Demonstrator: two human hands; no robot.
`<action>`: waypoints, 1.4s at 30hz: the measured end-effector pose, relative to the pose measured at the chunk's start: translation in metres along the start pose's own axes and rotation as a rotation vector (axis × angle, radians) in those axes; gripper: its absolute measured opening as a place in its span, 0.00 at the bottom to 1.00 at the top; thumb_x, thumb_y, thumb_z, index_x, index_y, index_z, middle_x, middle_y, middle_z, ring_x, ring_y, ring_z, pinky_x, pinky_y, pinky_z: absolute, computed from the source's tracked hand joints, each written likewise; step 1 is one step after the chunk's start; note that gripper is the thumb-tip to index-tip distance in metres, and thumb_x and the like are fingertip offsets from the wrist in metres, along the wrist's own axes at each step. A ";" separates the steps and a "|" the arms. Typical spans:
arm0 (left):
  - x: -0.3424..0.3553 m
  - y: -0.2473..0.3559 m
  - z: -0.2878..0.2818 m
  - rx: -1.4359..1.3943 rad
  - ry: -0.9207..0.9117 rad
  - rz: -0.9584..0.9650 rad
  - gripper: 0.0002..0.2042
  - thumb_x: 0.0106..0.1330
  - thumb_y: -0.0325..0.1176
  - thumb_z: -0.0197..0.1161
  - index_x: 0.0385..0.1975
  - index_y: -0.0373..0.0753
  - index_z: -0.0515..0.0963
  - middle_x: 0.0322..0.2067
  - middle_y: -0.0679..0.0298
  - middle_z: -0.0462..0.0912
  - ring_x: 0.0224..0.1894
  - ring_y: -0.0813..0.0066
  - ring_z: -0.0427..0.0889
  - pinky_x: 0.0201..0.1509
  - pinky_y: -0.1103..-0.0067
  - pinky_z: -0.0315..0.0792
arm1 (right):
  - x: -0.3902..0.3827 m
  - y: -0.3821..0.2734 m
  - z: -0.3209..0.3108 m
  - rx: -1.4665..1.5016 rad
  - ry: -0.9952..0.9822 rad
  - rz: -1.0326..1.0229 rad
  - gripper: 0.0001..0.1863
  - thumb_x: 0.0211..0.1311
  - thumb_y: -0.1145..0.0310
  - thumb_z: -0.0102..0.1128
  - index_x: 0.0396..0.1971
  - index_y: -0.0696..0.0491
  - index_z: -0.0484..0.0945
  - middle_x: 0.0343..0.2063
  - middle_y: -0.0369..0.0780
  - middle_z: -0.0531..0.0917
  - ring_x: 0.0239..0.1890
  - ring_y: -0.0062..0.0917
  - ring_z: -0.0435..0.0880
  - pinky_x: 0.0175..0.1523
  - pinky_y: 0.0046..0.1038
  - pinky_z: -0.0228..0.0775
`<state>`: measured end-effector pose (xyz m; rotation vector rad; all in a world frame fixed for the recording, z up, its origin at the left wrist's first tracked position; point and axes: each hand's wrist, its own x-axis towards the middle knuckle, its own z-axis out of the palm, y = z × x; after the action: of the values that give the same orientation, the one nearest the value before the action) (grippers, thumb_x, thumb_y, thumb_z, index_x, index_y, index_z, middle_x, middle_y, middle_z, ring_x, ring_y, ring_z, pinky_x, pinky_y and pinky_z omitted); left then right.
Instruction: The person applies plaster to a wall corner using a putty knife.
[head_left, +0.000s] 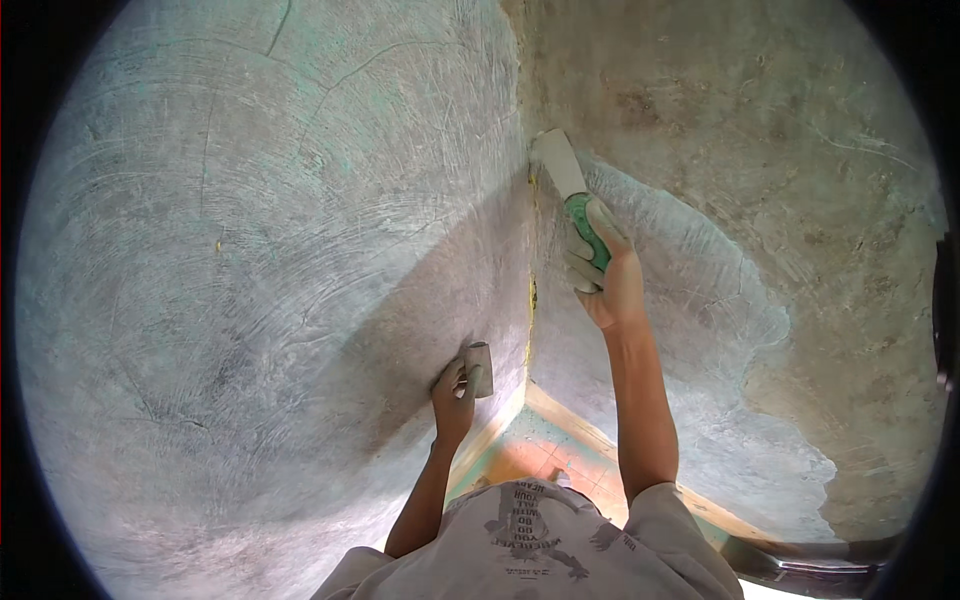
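Note:
My right hand is raised and wrapped round the green handle of a putty knife. Its wide, pale blade points up and to the left, with the tip at the right-hand wall close to the corner. Lower down, my left hand is in front of the left-hand wall, fingers closed on a small grey, roughly rectangular piece with a dark upper edge. What kind of thing this is I cannot make out. Grey dust or paste coats the fingers of both hands.
The two walls meet in a corner with a yellowish, cracked seam. Smooth grey coating covers part of the right wall; beyond its wavy edge the surface is brown. Below lies a tiled floor with pale skirting. A dark, shiny object stands at lower right.

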<state>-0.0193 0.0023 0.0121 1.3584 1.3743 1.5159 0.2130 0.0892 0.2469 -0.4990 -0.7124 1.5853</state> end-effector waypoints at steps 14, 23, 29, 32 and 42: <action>-0.003 -0.002 -0.006 0.004 -0.046 -0.022 0.12 0.73 0.32 0.66 0.50 0.32 0.80 0.41 0.63 0.85 0.42 0.79 0.82 0.47 0.78 0.75 | -0.001 -0.001 0.013 -0.289 0.070 -0.122 0.20 0.77 0.58 0.58 0.61 0.53 0.79 0.20 0.24 0.68 0.19 0.08 0.58 0.21 0.18 0.46; -0.003 -0.015 0.001 0.017 -0.014 0.010 0.13 0.74 0.32 0.65 0.52 0.30 0.80 0.41 0.59 0.86 0.41 0.76 0.84 0.44 0.77 0.76 | 0.014 0.022 0.012 -0.832 0.147 -0.604 0.24 0.78 0.57 0.57 0.66 0.54 0.75 0.19 0.24 0.63 0.19 0.08 0.57 0.22 0.18 0.46; -0.005 -0.009 -0.004 -0.009 -0.049 -0.040 0.13 0.74 0.33 0.65 0.52 0.32 0.79 0.42 0.62 0.85 0.43 0.78 0.82 0.47 0.78 0.75 | -0.001 0.025 0.018 -0.716 0.170 -0.495 0.23 0.79 0.61 0.54 0.65 0.59 0.76 0.27 0.29 0.73 0.27 0.12 0.65 0.31 0.21 0.60; -0.006 -0.008 -0.004 -0.004 -0.066 -0.075 0.14 0.74 0.34 0.65 0.53 0.33 0.79 0.44 0.65 0.84 0.45 0.79 0.80 0.51 0.78 0.74 | -0.002 0.039 0.015 -0.650 0.157 -0.553 0.25 0.80 0.57 0.54 0.68 0.55 0.73 0.20 0.23 0.64 0.19 0.08 0.57 0.21 0.18 0.47; -0.011 0.000 -0.002 -0.006 -0.055 -0.073 0.12 0.74 0.32 0.64 0.52 0.33 0.78 0.43 0.62 0.84 0.46 0.77 0.82 0.51 0.76 0.75 | 0.008 0.060 0.030 -0.634 0.198 -0.662 0.26 0.81 0.57 0.53 0.70 0.55 0.70 0.19 0.23 0.62 0.19 0.08 0.56 0.21 0.18 0.48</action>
<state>-0.0188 -0.0088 0.0092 1.3221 1.3691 1.4239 0.1480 0.0896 0.2276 -0.7681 -1.0927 0.6641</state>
